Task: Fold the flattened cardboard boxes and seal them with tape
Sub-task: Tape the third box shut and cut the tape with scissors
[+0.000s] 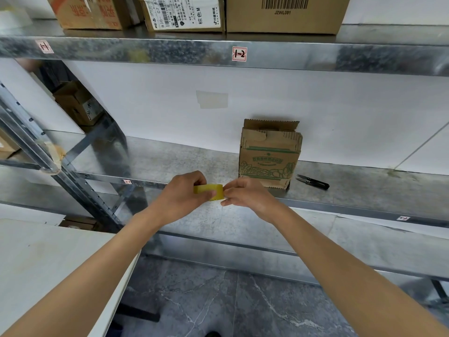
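A yellow roll of tape (211, 190) is held just above the front edge of the metal shelf (170, 161). My left hand (185, 193) grips the roll, fingers curled round it. My right hand (245, 193) pinches at the roll's right edge with fingertips. Behind my right hand a small brown cardboard box with green print (269, 156) stands upright on the shelf, leaning against the white wall, its top flaps open.
Small black snips (313, 182) lie on the shelf right of the box. Several large cardboard boxes (284, 15) sit on the upper shelf. A white board (48, 263) lies at lower left. Grey marble floor shows below.
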